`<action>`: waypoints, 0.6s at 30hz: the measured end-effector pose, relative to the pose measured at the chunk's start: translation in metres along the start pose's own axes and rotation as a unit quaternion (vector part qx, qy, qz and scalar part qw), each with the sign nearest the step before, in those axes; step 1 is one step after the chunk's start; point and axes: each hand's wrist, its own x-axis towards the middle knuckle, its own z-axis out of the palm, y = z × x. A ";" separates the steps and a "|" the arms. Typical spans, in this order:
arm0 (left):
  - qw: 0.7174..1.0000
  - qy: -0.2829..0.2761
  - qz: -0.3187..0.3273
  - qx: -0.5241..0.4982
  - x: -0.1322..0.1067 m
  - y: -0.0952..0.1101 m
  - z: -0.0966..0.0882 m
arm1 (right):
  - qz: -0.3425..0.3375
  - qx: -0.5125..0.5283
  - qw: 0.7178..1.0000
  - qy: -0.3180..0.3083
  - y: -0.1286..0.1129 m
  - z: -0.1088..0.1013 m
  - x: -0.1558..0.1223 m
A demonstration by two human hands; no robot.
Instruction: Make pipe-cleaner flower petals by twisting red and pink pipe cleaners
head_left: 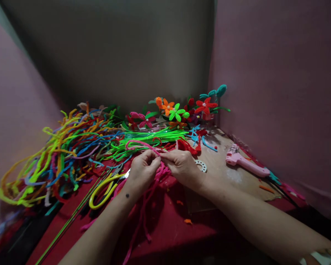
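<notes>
Both hands meet over the middle of the red-covered table. My left hand (pixel 143 170) is closed, thumb against fingers, on a pink pipe cleaner (pixel 139 142) that loops up and to the left above it. My right hand (pixel 183 167) pinches the same pipe cleaner just beside the left fingertips. Under the hands, more pink pipe cleaners (pixel 143 217) trail down toward the table's front. Yellow-handled scissors (pixel 102 191) lie left of my left wrist, partly hidden by it. A white ring with small holes (pixel 201 165) lies beside my right hand.
A large heap of multicoloured pipe cleaners (pixel 57 158) fills the left side. Bright green pipe cleaners (pixel 154 137) lie behind the hands, before several pipe-cleaner flowers (pixel 176 112). A pink glue gun (pixel 246 162) rests on a board (pixel 220 184) at right. Thin green stems (pixel 68 221) lie front left.
</notes>
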 end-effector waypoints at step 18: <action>0.957 0.052 0.260 0.113 0.004 -0.005 -0.010 | 0.263 0.286 0.920 -0.050 0.001 -0.005 0.009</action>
